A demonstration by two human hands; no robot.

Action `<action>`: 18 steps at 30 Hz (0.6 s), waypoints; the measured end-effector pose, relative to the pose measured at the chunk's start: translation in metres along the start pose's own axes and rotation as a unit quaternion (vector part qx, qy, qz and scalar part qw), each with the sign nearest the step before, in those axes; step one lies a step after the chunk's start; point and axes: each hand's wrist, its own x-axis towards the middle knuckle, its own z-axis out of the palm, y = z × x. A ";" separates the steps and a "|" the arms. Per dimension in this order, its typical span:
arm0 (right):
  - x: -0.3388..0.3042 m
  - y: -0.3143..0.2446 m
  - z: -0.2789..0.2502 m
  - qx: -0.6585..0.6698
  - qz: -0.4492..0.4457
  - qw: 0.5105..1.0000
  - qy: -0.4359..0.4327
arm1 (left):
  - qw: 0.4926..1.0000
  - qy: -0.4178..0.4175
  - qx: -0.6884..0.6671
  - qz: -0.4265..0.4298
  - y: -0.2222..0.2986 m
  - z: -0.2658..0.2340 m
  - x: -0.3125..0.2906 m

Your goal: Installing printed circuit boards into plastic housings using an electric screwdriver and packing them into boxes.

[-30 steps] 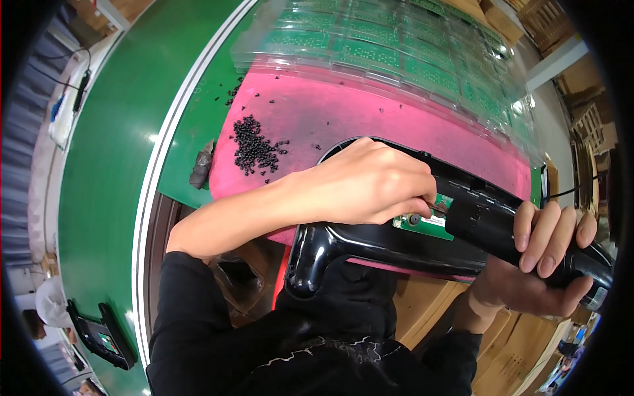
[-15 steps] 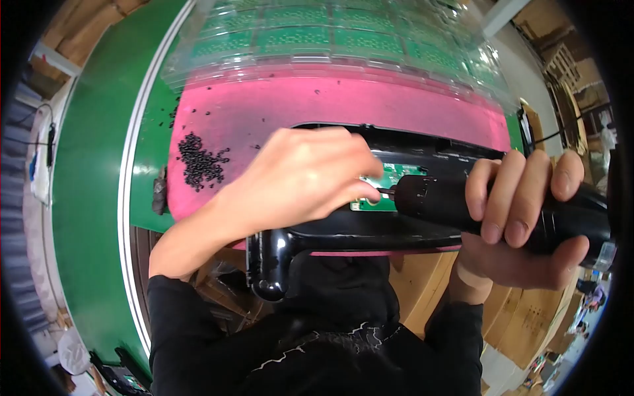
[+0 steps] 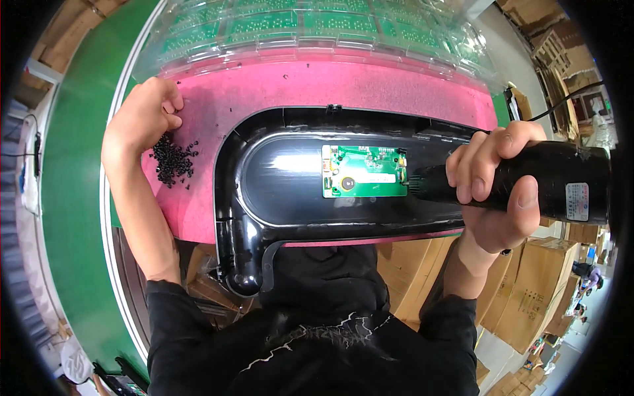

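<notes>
My right hand (image 3: 495, 178) is wrapped round a thick black electric screwdriver (image 3: 551, 175), held nearly level with its nose pointing left, close to the right edge of a green circuit board (image 3: 360, 175). That board lies inside a glossy black plastic housing (image 3: 284, 221) with a rounded left end and a short leg toward me. Over at the left, my left hand (image 3: 142, 115) is just above a pile of small black screws (image 3: 173, 162). Its fingers are curled with thumb and forefinger close together; whether a screw is between them is too small to tell.
The housing rests on a pink mat (image 3: 396, 82) with a few stray screws. Clear plastic trays of green boards (image 3: 284, 30) are stacked along the far side. A green table surface (image 3: 79, 178) extends on the left. Cardboard boxes (image 3: 528, 284) stand at the lower right.
My left hand has moved from the screwdriver's tip over the board to the screw pile on the left, uncovering the board. My right hand still grips the screwdriver; the view has shifted a little.
</notes>
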 end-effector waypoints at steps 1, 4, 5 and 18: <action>0.001 0.001 -0.001 0.005 -0.005 1.000 -0.002 | 1.000 -0.007 -0.003 -0.026 0.001 0.001 0.003; 0.001 0.004 -0.002 0.022 -0.009 1.000 -0.005 | 1.000 0.008 0.008 -0.017 0.002 0.007 0.004; 0.002 0.006 -0.003 0.034 -0.008 0.999 -0.005 | 0.999 0.029 0.024 0.019 0.002 0.009 0.003; 0.007 0.016 0.001 0.046 0.006 0.999 -0.027 | 0.933 0.111 -0.114 0.323 0.065 0.014 -0.004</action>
